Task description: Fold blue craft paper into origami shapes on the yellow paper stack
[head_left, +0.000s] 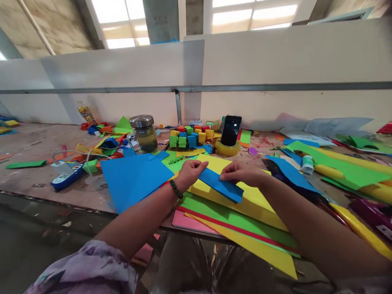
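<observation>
A folded strip of blue paper [225, 187] is held between my two hands, slanting down to the right. My left hand [192, 173] pinches its upper left end between thumb and fingers. Along its upper edge, near the middle, my right hand [239, 172] pinches it too. Beneath the strip lies a stack of yellow paper [263, 204], with green paper [211, 212] and pink paper [190, 222] lower down at the table's front edge. A large blue sheet [134, 177] lies left of my left hand.
Behind my hands stand several small folded paper cubes [192, 141], a glass jar with a metal lid [143, 132] and a phone [231, 130] on a yellow tape roll [227, 148]. A blue-and-white power strip [67, 177] lies left. Coloured sheets [346, 163] and a small bottle [307, 164] are on the right.
</observation>
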The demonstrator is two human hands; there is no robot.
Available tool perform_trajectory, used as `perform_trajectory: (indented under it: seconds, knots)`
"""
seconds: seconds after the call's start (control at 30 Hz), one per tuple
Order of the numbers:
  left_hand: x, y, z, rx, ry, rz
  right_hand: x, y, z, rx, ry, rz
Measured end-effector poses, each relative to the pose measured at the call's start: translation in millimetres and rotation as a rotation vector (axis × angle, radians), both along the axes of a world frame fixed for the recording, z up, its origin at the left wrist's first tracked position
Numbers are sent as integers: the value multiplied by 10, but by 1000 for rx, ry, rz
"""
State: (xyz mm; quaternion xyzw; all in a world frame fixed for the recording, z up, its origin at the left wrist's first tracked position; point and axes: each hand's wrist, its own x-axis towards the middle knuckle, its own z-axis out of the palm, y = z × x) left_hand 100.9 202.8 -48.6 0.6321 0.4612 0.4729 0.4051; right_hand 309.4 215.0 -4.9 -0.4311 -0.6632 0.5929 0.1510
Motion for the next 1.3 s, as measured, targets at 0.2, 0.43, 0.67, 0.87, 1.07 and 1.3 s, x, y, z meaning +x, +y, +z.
perform_trajectory:
  seconds: [0.2, 0.43, 0.67, 0.87, 1.07, 1.3]
  knots:
    - [-98, 76, -27, 11, -59, 92, 172, 111, -21, -19, -21, -11]
    - [-96, 102, -58, -12, -51, 128, 374, 279, -20, -92, -77, 1]
    - [-87, 83, -111, -132, 184, -35, 550, 333, -1, -62, -232, 82]
    - [-88, 49, -161, -32, 467, -43, 548, 372, -93, 19, -489, 146]
    - [87, -65, -192, 465, 797, -439, 499, 364, -103, 91, -577, 202]
    - [133, -115, -267, 498, 821, -497, 463, 350, -126, 145, -593, 260]
